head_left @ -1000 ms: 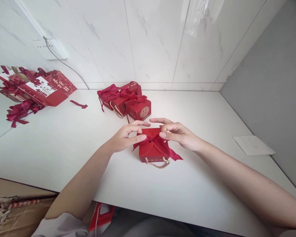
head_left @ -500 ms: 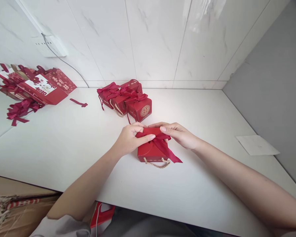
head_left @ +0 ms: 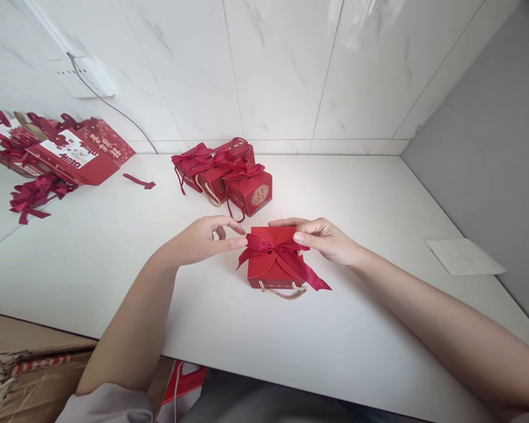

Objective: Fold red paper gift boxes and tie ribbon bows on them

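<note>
A small red gift box (head_left: 275, 270) sits on the table in front of me, with a dark red ribbon (head_left: 267, 244) tied in a bow across its folded top. A gold rope handle (head_left: 282, 292) hangs at its near side. My left hand (head_left: 203, 239) is at the box's left, its thumb and fingers apart; the thumb tip is close to the bow's left loop, and I cannot tell if it touches. At the right end of the bow my right hand (head_left: 324, 239) is closed, thumb on the ribbon, other fingers partly hidden behind the box corner.
Several red gift boxes (head_left: 251, 194) with bows stand together by the tiled wall. At the far left are larger red packages (head_left: 77, 158), a bundle of ribbons (head_left: 37, 194) and a loose red strip (head_left: 139, 181). A white paper (head_left: 465, 257) lies at right.
My left hand has let go of the bow and moved left off the box, baring the bow's left loop and tail. My right hand stays at the bow's right end.
</note>
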The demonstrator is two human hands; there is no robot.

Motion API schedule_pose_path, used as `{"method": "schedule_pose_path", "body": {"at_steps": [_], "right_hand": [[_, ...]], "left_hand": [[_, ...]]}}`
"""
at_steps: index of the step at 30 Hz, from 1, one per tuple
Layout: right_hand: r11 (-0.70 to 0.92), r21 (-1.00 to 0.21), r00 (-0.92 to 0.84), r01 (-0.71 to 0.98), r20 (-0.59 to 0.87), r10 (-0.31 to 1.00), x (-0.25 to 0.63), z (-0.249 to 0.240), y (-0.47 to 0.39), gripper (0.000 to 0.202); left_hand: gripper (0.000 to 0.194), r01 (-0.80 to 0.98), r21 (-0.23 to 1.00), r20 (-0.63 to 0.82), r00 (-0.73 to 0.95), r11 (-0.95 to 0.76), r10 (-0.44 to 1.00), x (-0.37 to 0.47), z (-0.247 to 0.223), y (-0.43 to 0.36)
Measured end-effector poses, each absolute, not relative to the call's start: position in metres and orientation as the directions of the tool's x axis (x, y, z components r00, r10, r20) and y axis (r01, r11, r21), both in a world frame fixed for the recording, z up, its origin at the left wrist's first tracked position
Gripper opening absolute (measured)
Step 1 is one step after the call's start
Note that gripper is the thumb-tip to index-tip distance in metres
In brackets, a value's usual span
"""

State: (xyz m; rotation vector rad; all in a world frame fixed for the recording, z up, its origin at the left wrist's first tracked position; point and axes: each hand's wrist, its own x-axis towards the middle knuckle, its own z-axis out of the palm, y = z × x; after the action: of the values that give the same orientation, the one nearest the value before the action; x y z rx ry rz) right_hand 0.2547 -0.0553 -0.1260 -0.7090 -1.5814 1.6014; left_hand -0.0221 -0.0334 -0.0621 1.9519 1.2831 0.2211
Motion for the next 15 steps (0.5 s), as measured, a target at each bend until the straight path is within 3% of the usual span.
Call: {"method": "schedule_pose_path", "body": {"at_steps": [3, 8, 15], "right_hand": [[0.076, -0.987, -0.559, -0.140, 0.142, 0.817, 0.255, -0.128, -0.055, 0.030], [0.088, -0.988, -0.556, -0.128, 0.145, 0.818, 0.255, -0.128, -0.055, 0.030], [0.066, -0.993, -0.529, -0.093, 0.105, 0.842, 0.255, -0.127, -0.058, 0.036]], "left_hand": [[0.037, 0.688, 0.707, -0.401, 0.579, -0.161, 0.710, -0.024, -0.061, -0.032], [0.042, 0.609, 0.787, -0.465, 0.695, -0.105, 0.548, -0.012, -0.059, -0.041], [0.056, 0.543, 0.789, -0.610, 0.638, 0.287, 0.470, -0.003, -0.056, -0.055]]}}
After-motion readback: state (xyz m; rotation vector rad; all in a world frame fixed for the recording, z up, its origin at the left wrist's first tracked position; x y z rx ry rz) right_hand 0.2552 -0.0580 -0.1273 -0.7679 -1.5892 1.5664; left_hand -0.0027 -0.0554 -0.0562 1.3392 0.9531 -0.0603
